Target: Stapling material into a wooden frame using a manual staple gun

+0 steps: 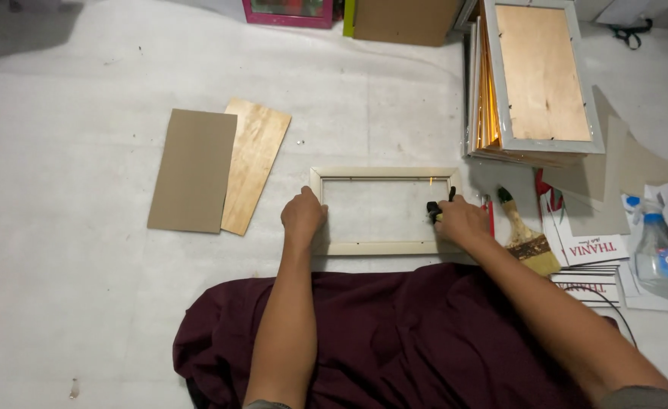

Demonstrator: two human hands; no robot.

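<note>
White floor lies under the cream picture frame [384, 210], its long side running across me. My left hand [303, 216] presses its left end; my right hand [460, 220] closes around a small black tool [433, 210] at the right end.

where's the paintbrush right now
In the head view the paintbrush lies on the floor right of the pale frame, just beyond the right hand.

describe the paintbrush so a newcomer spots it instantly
Start at the tall stack of picture frames at upper right. Just below it, right of the right hand, lies a flat wooden-handled paintbrush. Dark-tipped handle and broad yellowish bristles set it apart from the papers alongside.
</note>
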